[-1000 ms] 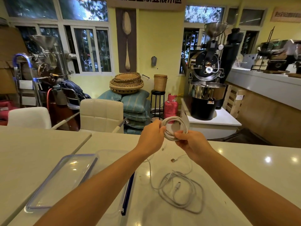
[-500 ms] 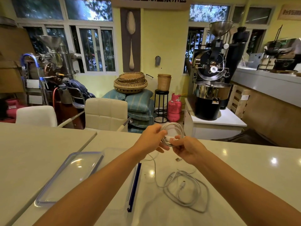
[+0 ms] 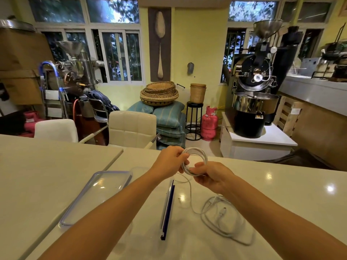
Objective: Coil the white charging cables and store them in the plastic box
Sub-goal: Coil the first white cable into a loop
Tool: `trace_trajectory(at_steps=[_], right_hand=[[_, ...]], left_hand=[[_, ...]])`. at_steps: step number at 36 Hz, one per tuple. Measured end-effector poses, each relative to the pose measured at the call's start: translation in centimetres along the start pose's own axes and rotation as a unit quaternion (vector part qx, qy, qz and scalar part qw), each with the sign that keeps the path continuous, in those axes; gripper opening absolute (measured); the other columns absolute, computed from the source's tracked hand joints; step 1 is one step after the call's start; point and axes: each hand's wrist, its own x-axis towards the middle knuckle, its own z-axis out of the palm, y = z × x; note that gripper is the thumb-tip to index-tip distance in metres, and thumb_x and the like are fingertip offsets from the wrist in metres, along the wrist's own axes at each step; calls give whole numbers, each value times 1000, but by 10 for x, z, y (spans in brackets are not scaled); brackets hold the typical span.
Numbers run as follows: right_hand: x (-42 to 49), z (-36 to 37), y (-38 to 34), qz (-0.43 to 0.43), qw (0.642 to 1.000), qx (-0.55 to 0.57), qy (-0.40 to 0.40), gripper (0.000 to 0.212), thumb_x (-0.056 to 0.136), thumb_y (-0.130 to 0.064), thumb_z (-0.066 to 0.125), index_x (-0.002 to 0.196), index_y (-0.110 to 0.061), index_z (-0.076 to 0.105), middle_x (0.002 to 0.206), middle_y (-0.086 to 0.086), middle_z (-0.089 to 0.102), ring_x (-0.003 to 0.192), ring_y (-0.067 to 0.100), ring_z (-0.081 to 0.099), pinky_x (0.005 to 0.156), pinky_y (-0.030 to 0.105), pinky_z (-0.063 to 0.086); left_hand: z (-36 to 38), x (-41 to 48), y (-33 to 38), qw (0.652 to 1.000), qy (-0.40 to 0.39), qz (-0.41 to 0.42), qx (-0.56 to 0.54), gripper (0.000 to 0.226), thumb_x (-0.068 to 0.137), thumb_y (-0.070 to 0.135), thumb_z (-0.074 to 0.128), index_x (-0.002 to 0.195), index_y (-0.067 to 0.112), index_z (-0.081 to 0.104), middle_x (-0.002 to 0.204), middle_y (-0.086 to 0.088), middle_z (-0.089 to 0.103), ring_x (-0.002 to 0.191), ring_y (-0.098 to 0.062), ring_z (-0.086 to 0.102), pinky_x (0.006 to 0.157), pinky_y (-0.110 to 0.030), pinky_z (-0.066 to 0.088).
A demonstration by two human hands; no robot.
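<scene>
Both hands, left hand (image 3: 170, 162) and right hand (image 3: 212, 175), closed on a mostly wound white cable coil (image 3: 195, 162) above the counter, tail trailing to loose cables (image 3: 225, 220) lying near-right, apparently uncoiled, plastic box (image 3: 150, 194) open and seemingly empty.

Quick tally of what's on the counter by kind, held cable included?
Coiled white cable, held by left hand and right hand: 1
Loose white cable: 1
Clear plastic box: 1
Lid: 1
Total: 4
</scene>
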Motion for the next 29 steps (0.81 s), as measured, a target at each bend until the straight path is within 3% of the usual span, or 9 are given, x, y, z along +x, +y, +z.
trace_trajectory(at_steps=[4, 7, 15, 21, 25, 29], right_hand=[[1, 7, 3, -8, 1000, -23, 6, 20, 75, 15, 59, 74, -3, 53, 78, 13, 57, 70, 21, 57, 56, 26, 46], [1, 14, 5, -24, 999, -32, 2, 21, 74, 15, 61, 71, -4, 52, 73, 12, 56, 68, 21, 57, 57, 25, 48], [9, 37, 18, -93, 985, -139, 35, 21, 74, 1, 70, 85, -7, 54, 89, 13, 62, 77, 22, 61, 66, 24, 51], [17, 57, 31, -123, 972, -193, 48, 46, 75, -1, 70, 114, -9, 46, 105, 16, 62, 87, 26, 65, 78, 32, 55], [22, 67, 38, -116, 967, -227, 28, 45, 76, -5, 70, 105, -14, 37, 102, 13, 56, 83, 22, 60, 75, 27, 52], [30, 79, 47, -97, 961, -259, 19, 40, 78, -7, 69, 99, -12, 35, 100, 14, 55, 80, 22, 60, 74, 28, 53]], left_hand=[[-3, -1, -8, 1000, 8, -8, 28, 26, 94, 21, 43, 98, 3, 60, 98, -16, 69, 74, -16, 61, 66, -25, 52], [-7, -2, -13, 999, 24, -21, 31, 26, 94, 20, 43, 98, 2, 61, 97, -17, 70, 76, -19, 62, 76, -32, 54], [-16, -7, -34, 995, 49, -63, 63, 26, 93, 20, 48, 94, 0, 63, 92, -19, 71, 74, -22, 66, 72, -30, 55], [-24, -13, -53, 990, 35, -123, 54, 24, 92, 18, 49, 101, -1, 60, 97, -22, 69, 73, -23, 67, 60, -17, 49], [-30, -18, -65, 985, 39, -162, 39, 32, 91, 16, 50, 120, 9, 40, 98, -20, 64, 63, -17, 62, 58, -20, 50], [-36, -23, -76, 982, 28, -167, 88, 12, 93, 17, 46, 99, 14, 36, 88, -14, 57, 62, -18, 59, 63, -28, 54]])
